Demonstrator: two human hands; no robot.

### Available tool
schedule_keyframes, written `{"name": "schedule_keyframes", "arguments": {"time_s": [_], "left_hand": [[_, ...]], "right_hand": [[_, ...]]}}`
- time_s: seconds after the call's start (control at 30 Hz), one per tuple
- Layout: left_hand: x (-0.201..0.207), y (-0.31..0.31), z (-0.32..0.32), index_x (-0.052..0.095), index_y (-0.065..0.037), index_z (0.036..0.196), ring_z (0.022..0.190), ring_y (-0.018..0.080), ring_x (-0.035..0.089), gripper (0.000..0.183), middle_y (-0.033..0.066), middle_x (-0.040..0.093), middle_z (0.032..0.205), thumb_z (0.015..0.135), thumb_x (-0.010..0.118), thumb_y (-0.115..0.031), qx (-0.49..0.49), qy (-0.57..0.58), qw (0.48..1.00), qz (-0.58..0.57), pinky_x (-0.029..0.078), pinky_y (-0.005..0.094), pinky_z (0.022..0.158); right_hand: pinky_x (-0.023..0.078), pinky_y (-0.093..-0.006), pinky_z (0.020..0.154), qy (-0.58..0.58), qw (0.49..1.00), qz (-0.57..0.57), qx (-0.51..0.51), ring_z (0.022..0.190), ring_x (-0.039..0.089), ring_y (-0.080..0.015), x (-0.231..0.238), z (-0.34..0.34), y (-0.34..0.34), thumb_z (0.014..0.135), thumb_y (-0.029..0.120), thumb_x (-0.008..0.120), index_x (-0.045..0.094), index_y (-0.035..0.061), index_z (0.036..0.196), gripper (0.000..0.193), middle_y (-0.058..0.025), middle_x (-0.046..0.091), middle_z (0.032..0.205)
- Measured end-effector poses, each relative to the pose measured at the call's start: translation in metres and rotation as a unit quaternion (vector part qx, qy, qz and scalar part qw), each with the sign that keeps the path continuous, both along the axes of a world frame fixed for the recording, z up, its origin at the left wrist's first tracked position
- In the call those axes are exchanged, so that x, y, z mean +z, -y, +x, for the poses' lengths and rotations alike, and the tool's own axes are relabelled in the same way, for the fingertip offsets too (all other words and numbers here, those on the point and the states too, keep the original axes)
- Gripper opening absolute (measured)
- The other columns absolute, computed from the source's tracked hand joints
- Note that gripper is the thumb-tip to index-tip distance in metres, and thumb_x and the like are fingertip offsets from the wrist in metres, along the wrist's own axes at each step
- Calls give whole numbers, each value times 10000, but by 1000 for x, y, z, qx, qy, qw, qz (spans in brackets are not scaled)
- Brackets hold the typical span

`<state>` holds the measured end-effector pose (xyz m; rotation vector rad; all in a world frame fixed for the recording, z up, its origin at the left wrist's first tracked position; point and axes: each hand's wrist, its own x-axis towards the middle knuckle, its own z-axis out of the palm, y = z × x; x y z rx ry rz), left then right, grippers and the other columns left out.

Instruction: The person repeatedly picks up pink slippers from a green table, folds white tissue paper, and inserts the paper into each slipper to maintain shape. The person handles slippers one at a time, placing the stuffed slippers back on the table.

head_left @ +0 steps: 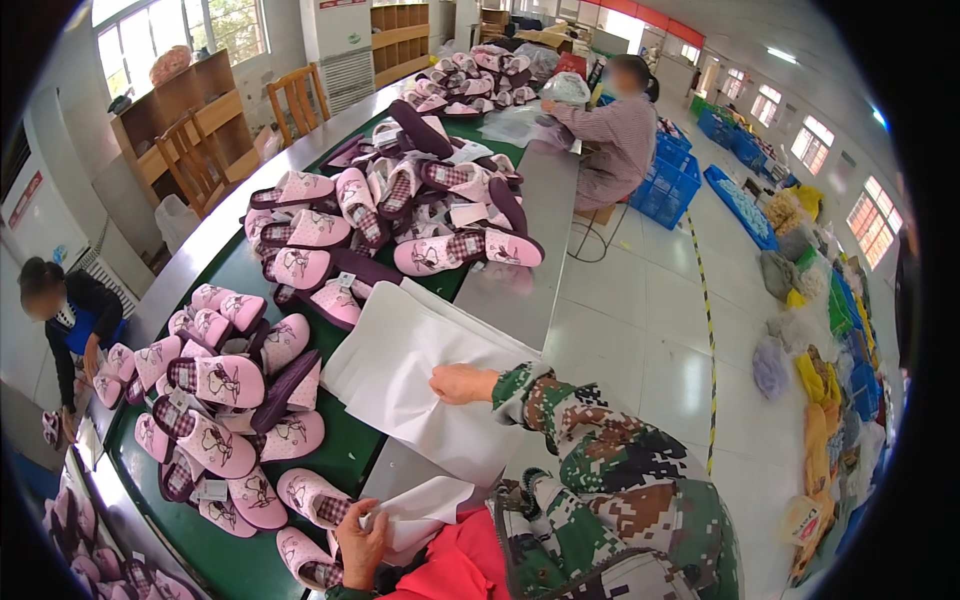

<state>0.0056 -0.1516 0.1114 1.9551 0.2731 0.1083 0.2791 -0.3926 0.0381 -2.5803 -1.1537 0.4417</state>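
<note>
Left hand's (362,545) fingers, hidden under white sheet (425,505).
</note>
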Motion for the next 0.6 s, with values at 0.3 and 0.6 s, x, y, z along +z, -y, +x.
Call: {"name": "schedule_keyframes", "arguments": {"time_s": [0.3,0.6], "left_hand": [[0,-25,1,592,-25,1025,722,219,612,346,118,619,795,685,640,-65,9,24,989,145,475,313,698],[38,-24,3,572,-13,1007,722,88,523,461,4,580,841,712,768,-308,-47,-27,978,-199,419,217,648]], "right_hand": [[448,-459,631,-11,988,20,150,729,560,-395,101,-20,-46,657,106,551,545,-1,799,177,-191,570,740],[437,-361,576,-177,886,359,236,641,539,-296,158,-149,-144,671,68,585,505,7,751,129,-131,525,681]]}}
